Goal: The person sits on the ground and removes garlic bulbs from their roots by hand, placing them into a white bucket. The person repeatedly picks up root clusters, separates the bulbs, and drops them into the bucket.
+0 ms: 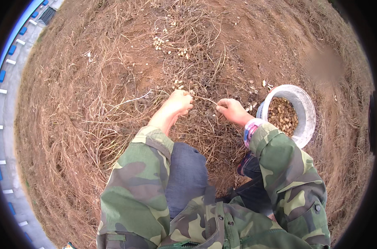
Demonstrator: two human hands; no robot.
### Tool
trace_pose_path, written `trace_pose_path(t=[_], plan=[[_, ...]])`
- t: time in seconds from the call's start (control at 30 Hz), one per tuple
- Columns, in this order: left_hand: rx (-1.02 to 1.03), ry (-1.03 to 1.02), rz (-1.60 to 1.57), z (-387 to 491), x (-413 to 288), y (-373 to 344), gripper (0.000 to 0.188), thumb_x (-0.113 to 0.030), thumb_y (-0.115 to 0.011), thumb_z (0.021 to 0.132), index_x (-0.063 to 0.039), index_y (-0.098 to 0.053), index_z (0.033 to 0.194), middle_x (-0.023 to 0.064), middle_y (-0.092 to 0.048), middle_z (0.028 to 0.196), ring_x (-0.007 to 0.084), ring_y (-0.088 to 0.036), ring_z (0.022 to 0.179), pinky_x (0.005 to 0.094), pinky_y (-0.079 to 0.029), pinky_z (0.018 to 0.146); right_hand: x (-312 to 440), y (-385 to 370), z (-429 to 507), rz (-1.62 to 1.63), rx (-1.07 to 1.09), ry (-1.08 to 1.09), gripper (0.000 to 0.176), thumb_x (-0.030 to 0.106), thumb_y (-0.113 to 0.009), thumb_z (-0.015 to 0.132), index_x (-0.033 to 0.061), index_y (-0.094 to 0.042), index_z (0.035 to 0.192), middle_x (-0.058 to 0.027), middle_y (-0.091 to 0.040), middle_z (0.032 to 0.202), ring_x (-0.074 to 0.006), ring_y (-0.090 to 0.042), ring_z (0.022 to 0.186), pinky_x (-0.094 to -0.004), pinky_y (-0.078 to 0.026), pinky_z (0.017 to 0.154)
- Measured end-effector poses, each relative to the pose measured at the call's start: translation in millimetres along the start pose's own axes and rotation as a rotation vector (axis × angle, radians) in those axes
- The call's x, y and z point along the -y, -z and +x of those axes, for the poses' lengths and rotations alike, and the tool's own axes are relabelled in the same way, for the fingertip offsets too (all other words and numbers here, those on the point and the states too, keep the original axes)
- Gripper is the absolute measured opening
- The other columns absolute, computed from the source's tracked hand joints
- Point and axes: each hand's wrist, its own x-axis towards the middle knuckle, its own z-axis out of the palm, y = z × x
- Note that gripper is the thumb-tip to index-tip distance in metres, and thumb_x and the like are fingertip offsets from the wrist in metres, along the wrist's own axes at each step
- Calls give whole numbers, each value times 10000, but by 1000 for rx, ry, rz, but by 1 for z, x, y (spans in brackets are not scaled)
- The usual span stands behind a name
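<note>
Between my hands runs a thin dry peanut stem (pixel 204 98), roughly level above the ground. My left hand (pixel 179 101) is closed on its left part, with a few pale peanut pods (pixel 178 84) just beyond the fingers. The stem's other end is pinched between thumb and fingers of my right hand (pixel 233 110). Right of that hand stands a whitish plastic bucket (pixel 307 119), tilted in view and partly filled with brown peanuts (pixel 281 115). My right forearm overlaps its near left rim.
Dried peanut vines (pixel 114 124) cover the reddish soil (pixel 253 34). Ahead lie more vines with clusters of pods (pixel 160 43). A few pods (pixel 250 107) rest beside the bucket. Along the far left edge runs a concrete strip (pixel 8 102) with blue and white blocks.
</note>
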Motion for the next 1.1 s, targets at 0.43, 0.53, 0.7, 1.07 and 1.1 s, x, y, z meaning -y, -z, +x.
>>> trace_pose_path(t=[0.43, 0.53, 0.7, 1.07, 1.1], plan=[[206, -233, -882, -12, 18, -55, 245, -181, -537, 960, -16, -585, 1136, 39, -643, 871, 98, -603, 686, 269, -561, 655, 70, 68, -90, -386, -244, 332, 354, 224, -597, 890, 25, -564, 1181, -188, -664, 1007, -305, -653, 910, -393, -497, 811], [300, -271, -794, -24, 20, -63, 237, -177, -588, 933, -18, -613, 1107, 24, -643, 824, 84, -590, 671, 244, -532, 619, 75, 64, -84, -198, -302, 457, 425, 199, -621, 866, 3, -504, 1224, -208, -647, 1033, -347, -622, 998, -422, -475, 869], [238, -301, -617, -36, 12, -66, 230, -128, -588, 928, -15, -629, 1124, 13, -653, 804, 54, -546, 619, 207, -478, 577, 76, 57, -81, -109, -175, 369, 270, 175, -664, 831, -4, -625, 1030, -177, -669, 866, -303, -659, 877, -414, -496, 771], [-597, -412, 536, -66, 31, 53, 196, -132, -614, 852, -54, -712, 1003, 84, -703, 744, 184, -679, 714, 313, -511, 696, 47, 171, -97, -741, -480, 187, 221, 231, -641, 840, 11, -660, 842, -205, -647, 800, -381, -626, 827, -450, -490, 741], [-593, -388, 625, -74, 46, 76, 189, -124, -614, 845, -50, -713, 988, 87, -700, 740, 183, -678, 709, 317, -511, 696, 34, 189, -109, -726, -429, 154, 211, 223, -638, 839, 14, -672, 842, -210, -646, 810, -384, -625, 820, -447, -491, 743]])
